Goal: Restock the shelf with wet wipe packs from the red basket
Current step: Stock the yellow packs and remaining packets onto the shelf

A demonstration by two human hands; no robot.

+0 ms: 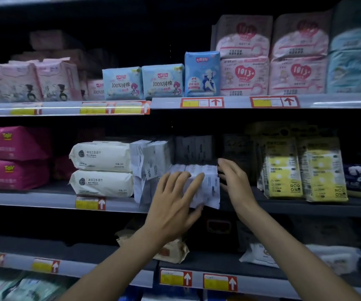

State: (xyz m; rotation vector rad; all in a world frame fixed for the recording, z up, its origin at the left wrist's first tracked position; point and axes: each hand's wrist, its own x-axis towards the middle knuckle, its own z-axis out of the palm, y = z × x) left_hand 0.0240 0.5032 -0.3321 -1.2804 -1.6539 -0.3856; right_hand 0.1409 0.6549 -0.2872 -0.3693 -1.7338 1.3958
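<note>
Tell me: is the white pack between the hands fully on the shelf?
Not fully: the white pack overhangs the front edge of the shelf.

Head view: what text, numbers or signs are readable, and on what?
"100%纯棉": light blue packs, upper shelf.
"1013+": pink packs.
"TOY": magenta packs.
"Wet Wipes": cream packs.
White up arrows: price tags; their other print is blurred.
White wipe packs: print too blurred to read.
</note>
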